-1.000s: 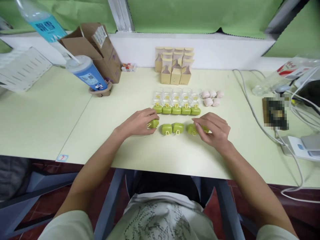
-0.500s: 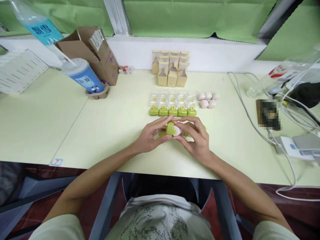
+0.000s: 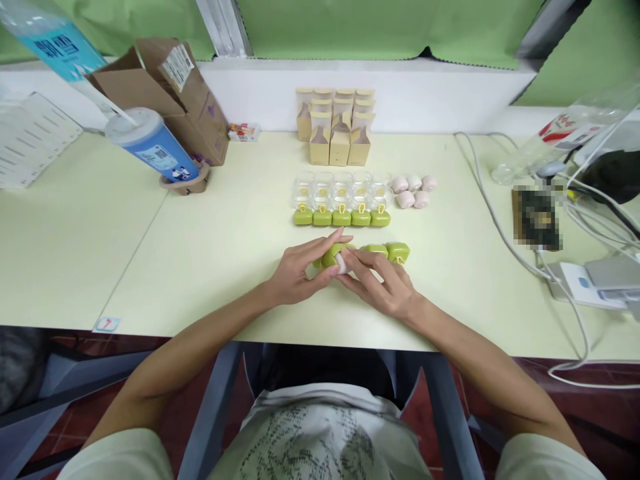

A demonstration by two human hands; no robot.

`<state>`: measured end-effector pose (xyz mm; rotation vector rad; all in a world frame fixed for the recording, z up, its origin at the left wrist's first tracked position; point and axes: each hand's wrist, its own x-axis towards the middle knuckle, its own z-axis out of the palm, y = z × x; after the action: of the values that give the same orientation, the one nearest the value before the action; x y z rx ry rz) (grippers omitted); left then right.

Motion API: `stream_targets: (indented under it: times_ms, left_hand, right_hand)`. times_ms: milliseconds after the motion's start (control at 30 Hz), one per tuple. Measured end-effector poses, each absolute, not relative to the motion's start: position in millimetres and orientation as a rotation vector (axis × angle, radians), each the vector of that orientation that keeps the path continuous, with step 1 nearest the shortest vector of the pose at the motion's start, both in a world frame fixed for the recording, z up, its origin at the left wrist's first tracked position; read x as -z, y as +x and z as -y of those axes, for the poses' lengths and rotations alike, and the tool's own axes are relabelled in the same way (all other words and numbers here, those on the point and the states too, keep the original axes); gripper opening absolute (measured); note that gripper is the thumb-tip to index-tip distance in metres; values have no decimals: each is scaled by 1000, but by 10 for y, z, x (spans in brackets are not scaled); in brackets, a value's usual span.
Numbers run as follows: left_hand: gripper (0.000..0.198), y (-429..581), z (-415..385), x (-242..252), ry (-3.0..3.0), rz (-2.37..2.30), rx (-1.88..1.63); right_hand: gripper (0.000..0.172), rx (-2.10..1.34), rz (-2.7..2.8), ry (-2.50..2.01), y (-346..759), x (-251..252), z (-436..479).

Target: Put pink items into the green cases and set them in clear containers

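My left hand is closed around a small glossy green case, thumb below and fingers above. A whitish rounded piece protrudes from the case's right side, and the fingertips of my right hand press around it. Whether that piece sits fully inside the case is hidden by fingers. Just beyond my right hand lie loose green cases, partly covered by it. Farther off is a row of green cases with yellow loops, touching clear plastic cups.
Pale pink rounded pieces lie right of the cups. Small open cardboard boxes stand by the wall. At left are a blue drink cup and a brown carton. White cables and a power strip occupy the right side.
My right hand has shifted slightly left and its fingers have drawn in over the whitish piece. The green case has turned in my left hand. More of the loose green cases now shows.
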<state>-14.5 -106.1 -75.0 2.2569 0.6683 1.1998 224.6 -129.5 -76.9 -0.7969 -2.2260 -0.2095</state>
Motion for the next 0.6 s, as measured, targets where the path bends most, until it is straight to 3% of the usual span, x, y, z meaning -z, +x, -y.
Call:
stream_targets:
  times_ms: [200, 600]
  left_hand:
    - [70, -118, 1030, 786, 2380, -592, -1198]
    - [67, -28, 1181, 852, 2439, -808, -1218]
  right_hand:
    - [40, 789, 2097, -642, 2179, 680, 1308]
    - [52, 682, 2035, -700, 2098, 678, 1334]
